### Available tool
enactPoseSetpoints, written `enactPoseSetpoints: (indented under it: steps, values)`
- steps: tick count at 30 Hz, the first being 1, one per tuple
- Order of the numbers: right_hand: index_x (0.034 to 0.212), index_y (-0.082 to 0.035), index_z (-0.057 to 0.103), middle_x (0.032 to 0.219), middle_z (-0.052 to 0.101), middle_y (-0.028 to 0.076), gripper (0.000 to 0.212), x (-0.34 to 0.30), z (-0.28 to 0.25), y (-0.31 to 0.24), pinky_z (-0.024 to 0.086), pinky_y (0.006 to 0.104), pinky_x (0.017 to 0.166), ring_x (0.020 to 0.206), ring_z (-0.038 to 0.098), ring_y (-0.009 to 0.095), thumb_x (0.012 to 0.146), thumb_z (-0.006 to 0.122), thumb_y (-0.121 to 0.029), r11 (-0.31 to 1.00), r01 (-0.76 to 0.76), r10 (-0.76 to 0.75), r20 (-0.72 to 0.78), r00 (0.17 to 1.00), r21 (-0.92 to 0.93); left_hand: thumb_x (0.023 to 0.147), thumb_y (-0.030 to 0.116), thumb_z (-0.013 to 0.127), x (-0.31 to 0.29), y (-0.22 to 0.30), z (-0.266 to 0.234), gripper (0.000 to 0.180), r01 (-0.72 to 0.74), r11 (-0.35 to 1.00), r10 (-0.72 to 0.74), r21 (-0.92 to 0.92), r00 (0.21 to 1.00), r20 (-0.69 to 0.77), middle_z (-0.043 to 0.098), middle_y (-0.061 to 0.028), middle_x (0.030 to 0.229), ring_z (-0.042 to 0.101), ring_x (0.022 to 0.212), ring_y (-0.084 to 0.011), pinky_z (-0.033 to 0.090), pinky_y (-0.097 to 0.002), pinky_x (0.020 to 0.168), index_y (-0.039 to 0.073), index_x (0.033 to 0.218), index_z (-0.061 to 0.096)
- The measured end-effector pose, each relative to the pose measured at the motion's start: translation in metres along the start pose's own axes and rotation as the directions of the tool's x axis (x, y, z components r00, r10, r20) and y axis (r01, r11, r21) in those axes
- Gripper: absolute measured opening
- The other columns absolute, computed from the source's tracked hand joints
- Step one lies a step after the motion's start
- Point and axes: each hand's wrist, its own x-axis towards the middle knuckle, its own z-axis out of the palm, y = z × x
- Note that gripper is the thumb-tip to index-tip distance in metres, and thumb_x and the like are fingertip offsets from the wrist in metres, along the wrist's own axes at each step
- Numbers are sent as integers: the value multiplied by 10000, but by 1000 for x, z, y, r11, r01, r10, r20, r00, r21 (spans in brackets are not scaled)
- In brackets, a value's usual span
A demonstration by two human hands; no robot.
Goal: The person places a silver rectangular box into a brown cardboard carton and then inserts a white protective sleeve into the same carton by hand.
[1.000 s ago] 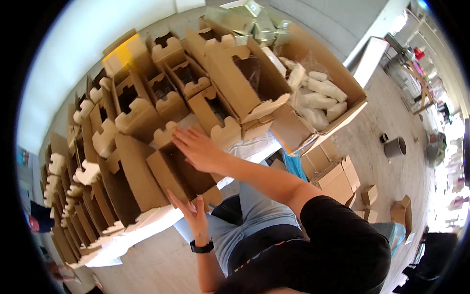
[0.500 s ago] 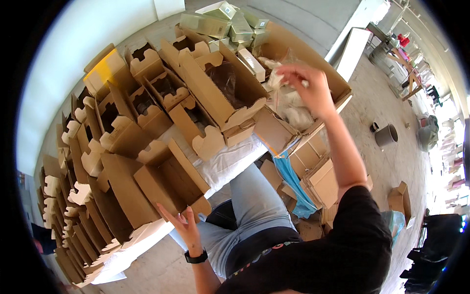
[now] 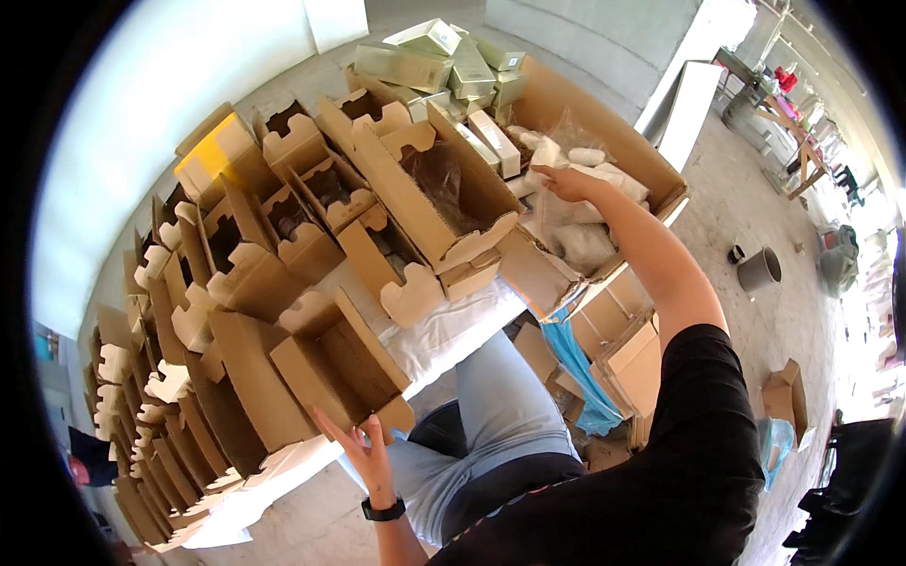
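Note:
An open brown cardboard box (image 3: 326, 368) stands on the white-covered table in front of me. My left hand (image 3: 363, 457), wearing a black wristband, rests against the near end of this box with its fingers spread. To the right, my right hand (image 3: 568, 185) reaches into a large carton (image 3: 642, 132). Its fingers are outstretched over white wrapped packets (image 3: 604, 174) in clear plastic, with the index fingertip at one of them; I see nothing held. Beside that hand lie slim white boxes (image 3: 494, 141).
Rows of open brown boxes (image 3: 250, 255) crowd the table's left and far side. Pale green boxes (image 3: 453, 66) are heaped at the back. Folded cardboard (image 3: 628, 363) and a blue cloth (image 3: 580, 377) are below the carton. A grey bucket (image 3: 759, 265) stands on the floor at right.
My right hand has moved down and slightly left, from above the carton to the white packets. My left hand stays at the box. The whole view has shifted slightly.

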Motion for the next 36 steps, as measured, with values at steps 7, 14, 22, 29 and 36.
enactPoseSetpoints:
  steps: [7, 14, 22, 29, 36]
  values:
    - [1462, -190, 227, 1192, 577, 245, 534, 16, 20, 19, 406, 431, 958, 1094, 551, 400, 963, 414, -222, 990, 113, -108, -59, 992, 88, 897, 238, 596, -3, -2, 0, 814, -24, 999, 24, 36, 1000, -8, 64, -112, 1560, 185, 1392, -296, 237, -498, 1070, 148, 1504, 60]
    - [1417, -132, 327, 1248, 545, 235, 462, 12, 14, 20, 400, 415, 970, 1144, 524, 382, 977, 394, -259, 994, 86, -83, -41, 996, 70, 900, 228, 593, -2, -4, 3, 812, -48, 999, 49, -16, 999, 8, 62, -110, 1560, 176, 1395, -309, 232, -513, 1071, 147, 1503, 56]
    - [1239, -73, 516, 1187, 575, 240, 567, -13, -29, -21, 423, 434, 915, 1079, 555, 398, 949, 351, -532, 978, -104, 166, -376, 912, 181, 895, 236, 602, -4, 1, 0, 823, -12, 1000, 12, 17, 1000, 1, 58, -110, 1560, 141, 1410, -310, 213, -537, 1081, 152, 1503, 52]
    - [1249, -98, 452, 855, 651, 168, 538, -24, -40, -20, 518, 394, 683, 685, 651, 285, 821, 658, -349, 872, 83, 287, -641, 712, 483, 892, 202, 606, -3, -2, 2, 823, -16, 1000, 16, 2, 1000, -4, 61, -99, 1560, 183, 1383, -273, 230, -477, 1073, 152, 1504, 59]
    - [1261, 19, 438, 786, 649, 135, 630, -28, -53, -30, 512, 344, 558, 547, 621, 202, 832, 648, -392, 740, 40, 480, -569, 668, 672, 889, 205, 614, -3, 3, 4, 829, -16, 999, 17, 42, 1000, -27, 64, -89, 1561, 181, 1389, -265, 236, -473, 1075, 145, 1504, 62]
